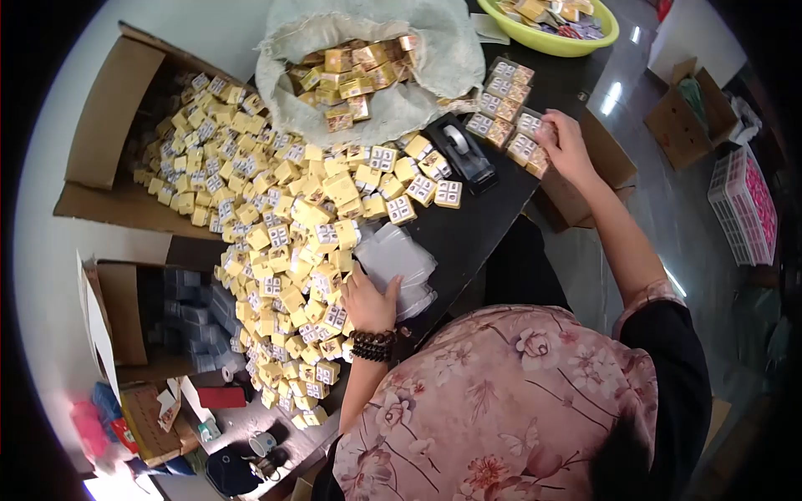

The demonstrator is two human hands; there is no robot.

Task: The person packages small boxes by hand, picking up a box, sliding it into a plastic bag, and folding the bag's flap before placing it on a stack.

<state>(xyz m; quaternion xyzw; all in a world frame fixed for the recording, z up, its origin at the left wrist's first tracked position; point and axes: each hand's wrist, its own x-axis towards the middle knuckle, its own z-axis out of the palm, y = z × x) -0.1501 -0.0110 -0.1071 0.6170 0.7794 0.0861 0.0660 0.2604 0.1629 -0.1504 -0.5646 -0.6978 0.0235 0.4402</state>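
Right of the dispenser (478,169), the right hand (566,150) touches the packs (525,149), fingers bent close together. Nearer the wearer than the dispenser, the left hand (369,302) meets bags (397,260) and loose boxes (292,235), thumb apart; I cannot tell whether either grips.

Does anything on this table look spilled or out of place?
The small yellow boxes do: they spread from the open carton across the black table in a jumble, unlike the neat rows by the right hand. It looks like a spill, though possibly deliberate.
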